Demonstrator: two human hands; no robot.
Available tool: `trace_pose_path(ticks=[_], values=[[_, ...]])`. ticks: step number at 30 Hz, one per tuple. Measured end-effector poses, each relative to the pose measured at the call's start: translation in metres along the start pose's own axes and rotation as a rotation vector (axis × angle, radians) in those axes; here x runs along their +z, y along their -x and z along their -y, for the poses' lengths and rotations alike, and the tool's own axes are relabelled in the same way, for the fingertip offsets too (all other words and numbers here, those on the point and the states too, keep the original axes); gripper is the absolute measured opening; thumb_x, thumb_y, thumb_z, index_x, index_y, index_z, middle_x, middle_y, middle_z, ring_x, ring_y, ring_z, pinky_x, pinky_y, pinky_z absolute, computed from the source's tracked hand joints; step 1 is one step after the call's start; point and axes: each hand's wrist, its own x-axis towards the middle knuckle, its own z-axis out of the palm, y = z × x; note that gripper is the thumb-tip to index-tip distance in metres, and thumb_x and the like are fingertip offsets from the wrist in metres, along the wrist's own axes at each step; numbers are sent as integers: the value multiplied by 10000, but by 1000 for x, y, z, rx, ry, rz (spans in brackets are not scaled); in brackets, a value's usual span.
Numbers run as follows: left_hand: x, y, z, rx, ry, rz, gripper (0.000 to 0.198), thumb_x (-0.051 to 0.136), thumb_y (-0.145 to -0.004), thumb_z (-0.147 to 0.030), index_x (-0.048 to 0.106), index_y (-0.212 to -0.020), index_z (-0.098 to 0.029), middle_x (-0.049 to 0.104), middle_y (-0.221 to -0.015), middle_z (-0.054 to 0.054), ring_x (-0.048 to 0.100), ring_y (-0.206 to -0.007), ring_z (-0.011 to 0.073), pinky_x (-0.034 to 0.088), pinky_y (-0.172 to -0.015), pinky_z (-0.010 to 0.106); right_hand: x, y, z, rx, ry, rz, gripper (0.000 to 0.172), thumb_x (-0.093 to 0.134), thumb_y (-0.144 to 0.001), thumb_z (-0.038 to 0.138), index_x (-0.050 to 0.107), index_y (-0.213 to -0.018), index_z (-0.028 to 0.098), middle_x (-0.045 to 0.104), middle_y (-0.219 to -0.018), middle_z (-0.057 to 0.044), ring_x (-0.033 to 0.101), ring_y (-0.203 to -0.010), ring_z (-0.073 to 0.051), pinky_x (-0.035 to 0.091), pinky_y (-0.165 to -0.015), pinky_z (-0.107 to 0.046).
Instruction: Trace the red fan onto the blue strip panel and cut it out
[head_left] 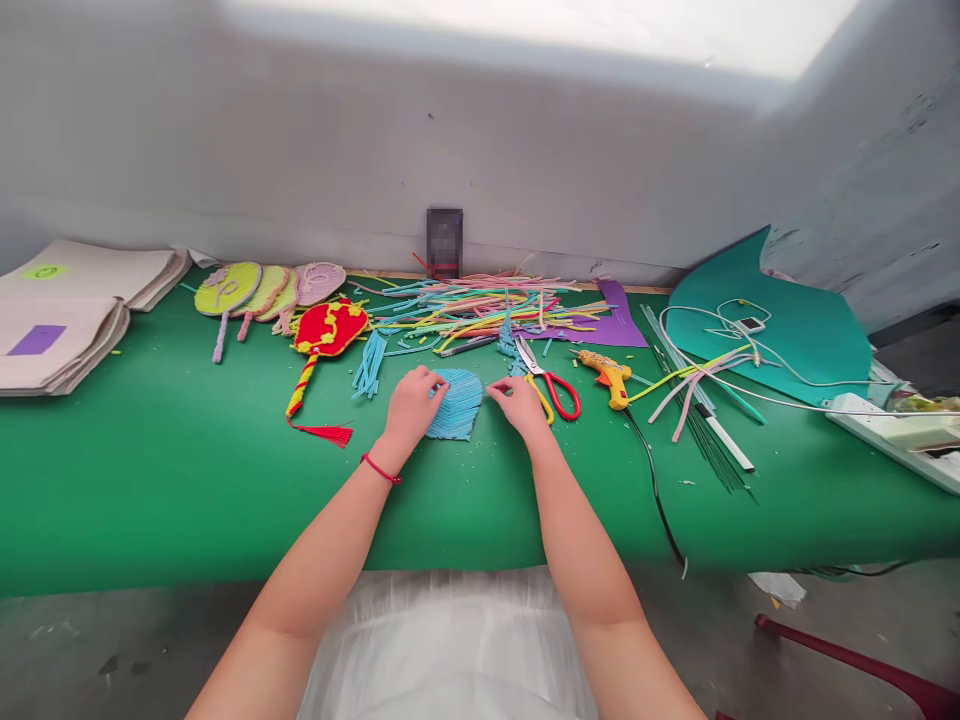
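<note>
A light blue panel of pipe cleaners (457,405) laid side by side, rounded at the top, lies flat on the green table between my hands. My left hand (411,408), with a red cord bracelet at the wrist, pinches at the panel's upper left edge and covers part of it. Just off the right edge is my right hand (517,402), thumb and forefinger pressed together; anything between them is too small to make out. Red- and yellow-handled scissors (553,385) lie just beyond that hand. Blue pipe-cleaner pieces (369,362) rest to the left.
Behind lies a heap of coloured pipe cleaners (480,310) on a purple sheet (619,320). At left are a red fan (330,328), several pastel fans (232,288) and paper stacks (60,345). A yellow glue gun (607,375), its cord, wires and a power strip (892,430) occupy the right.
</note>
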Motion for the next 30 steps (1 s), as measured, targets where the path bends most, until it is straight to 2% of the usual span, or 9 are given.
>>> trace_pose_path(ticks=[3,5,8,12,22,30], values=[[11,3,-7,184,56,87,166,508,-900,-239,672,-893,-213,622,-913,54,566,-893,209,431,-785,334,-9,2,-2,0,-4,136,109,643,-760,283,714,-787,204,662,-860,-37,578,-777,-171,431,-711,-287],[15,4,-7,230,55,128,157,525,-895,-250,678,-915,-218,619,-923,53,567,-894,211,432,-791,342,-11,4,-1,3,-6,224,82,661,-742,245,718,-783,202,664,-832,-26,567,-743,-158,425,-677,-273],[15,5,-6,251,50,165,139,571,-872,-287,679,-934,-224,619,-954,55,575,-914,214,430,-791,347,-12,6,1,-59,-2,283,99,671,-729,197,722,-813,199,642,-821,-15,539,-707,-136,418,-667,-261],[14,5,-6,250,12,198,138,597,-853,-293,677,-942,-223,625,-970,55,584,-942,219,416,-809,361,-10,7,3,-121,26,284,112,672,-730,171,712,-829,203,602,-816,-3,505,-690,-122,407,-666,-255],[16,5,-7,219,22,229,137,597,-841,-281,671,-938,-218,637,-953,53,591,-938,220,415,-801,357,-12,10,11,-125,57,270,30,669,-749,171,658,-757,198,584,-805,-1,496,-706,-129,378,-660,-256],[17,5,-7,216,53,225,129,605,-832,-277,674,-925,-218,631,-933,57,590,-916,223,426,-810,354,-10,8,9,-143,45,268,59,670,-741,189,633,-787,194,589,-795,2,501,-708,-132,380,-657,-257]])
